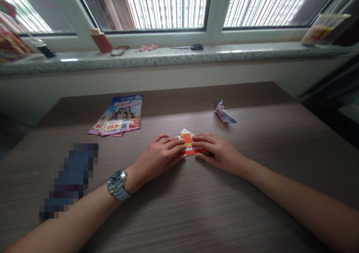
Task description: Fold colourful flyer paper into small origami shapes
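Note:
A small folded paper (187, 140), orange with printed characters and a white point at its far end, lies on the table between my hands. My left hand (165, 152), with a metal watch (117, 183) at the wrist, holds its left side, fingers on top and thumb along the near edge. From the other side my right hand (214, 148) grips the paper's right part, its fingertips over the top and the thumb low at the near edge. Both hands cover the outer parts of the paper. Beyond my right hand stands a folded paper figure (223, 112), colourful and pointed.
Several printed flyers (123, 114) lie stacked at the back left of the wooden table (174, 215). A pixelated dark blue object (73, 178) is beside my left forearm. Scissors (193, 47), a red box (101, 41) and a plastic cup (319, 28) rest on the windowsill (157, 58).

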Action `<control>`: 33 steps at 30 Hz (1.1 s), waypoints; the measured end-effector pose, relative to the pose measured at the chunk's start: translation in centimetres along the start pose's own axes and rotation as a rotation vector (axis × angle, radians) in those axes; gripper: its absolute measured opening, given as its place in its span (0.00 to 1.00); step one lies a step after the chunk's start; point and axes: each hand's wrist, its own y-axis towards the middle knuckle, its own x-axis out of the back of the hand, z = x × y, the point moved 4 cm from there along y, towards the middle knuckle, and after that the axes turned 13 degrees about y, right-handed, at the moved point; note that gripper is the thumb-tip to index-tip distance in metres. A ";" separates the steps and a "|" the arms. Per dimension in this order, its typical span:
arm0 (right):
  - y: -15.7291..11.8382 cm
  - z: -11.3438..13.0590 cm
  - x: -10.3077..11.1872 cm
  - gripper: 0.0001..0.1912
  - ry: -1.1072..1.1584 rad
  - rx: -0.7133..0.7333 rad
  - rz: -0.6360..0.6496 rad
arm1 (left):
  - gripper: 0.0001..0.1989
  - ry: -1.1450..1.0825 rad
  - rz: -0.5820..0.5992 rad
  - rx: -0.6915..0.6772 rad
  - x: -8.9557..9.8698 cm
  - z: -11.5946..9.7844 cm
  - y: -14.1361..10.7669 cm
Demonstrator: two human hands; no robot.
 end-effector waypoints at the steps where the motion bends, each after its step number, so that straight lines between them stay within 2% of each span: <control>1: 0.0 0.0 0.0 0.16 0.004 0.000 0.002 | 0.13 -0.003 -0.004 -0.001 0.1 0.0 0.0; 7: 0.0 0.1 0.0 0.12 0.013 0.021 -0.001 | 0.12 -0.030 -0.005 0.007 0.4 0.0 0.2; 17: 0.2 0.2 0.3 0.11 0.062 0.026 -0.060 | 0.12 -0.056 0.004 0.020 -0.2 0.1 -0.2; 23: 0.4 -0.1 0.2 0.13 0.085 -0.012 -0.086 | 0.12 -0.060 -0.022 0.078 -0.2 0.3 0.0; 33: 0.4 -0.2 0.3 0.18 0.010 -0.026 -0.058 | 0.13 -0.042 -0.017 0.158 -0.8 0.4 0.3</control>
